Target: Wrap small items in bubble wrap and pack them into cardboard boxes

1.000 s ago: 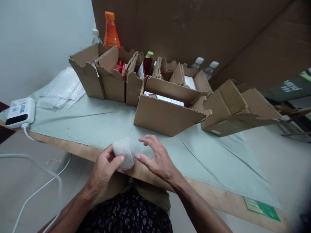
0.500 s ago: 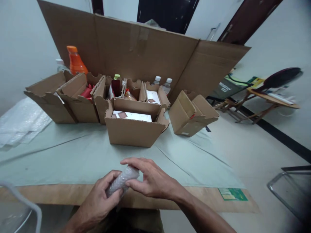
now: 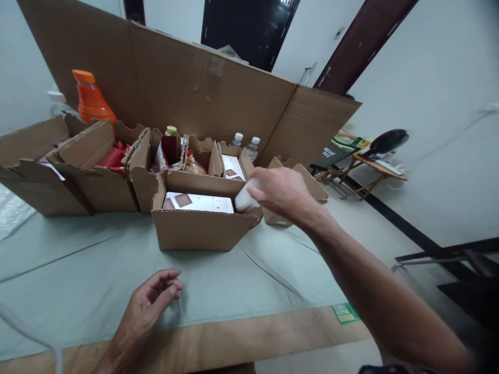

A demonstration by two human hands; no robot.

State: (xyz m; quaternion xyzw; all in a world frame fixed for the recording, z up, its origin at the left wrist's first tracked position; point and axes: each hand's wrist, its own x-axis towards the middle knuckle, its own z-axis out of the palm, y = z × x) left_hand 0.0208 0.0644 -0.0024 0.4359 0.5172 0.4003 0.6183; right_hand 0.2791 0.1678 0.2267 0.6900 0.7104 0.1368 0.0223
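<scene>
Right hand holds a wrapped bundle over the front box

The right hand [image 3: 283,195] reaches out across the desk [image 3: 78,270] with its fingers closed around a small wrapped bundle [image 3: 244,199], white and see-through like bubble wrap. Only the bundle's left end pokes out of the grip, pointing left and slightly down. It sits at the right end of the open front box [image 3: 198,231], level with the rim; whether it touches the cardboard cannot be told. A white card [image 3: 198,202] lies flat inside that box, just left of the bundle.

The left hand [image 3: 150,306] is well apart from the bundle, low near the desk's front edge, fingers loosely curled and holding nothing, over the pale green cloth [image 3: 253,280].

Behind the front box stands a row of open boxes [image 3: 97,176], one with red packets [image 3: 115,156] in it. An orange bottle [image 3: 91,101] and two clear bottles [image 3: 236,139] stand against a large cardboard sheet [image 3: 202,88] at the back. A smaller box [image 3: 307,182] shows just behind the right hand
</scene>
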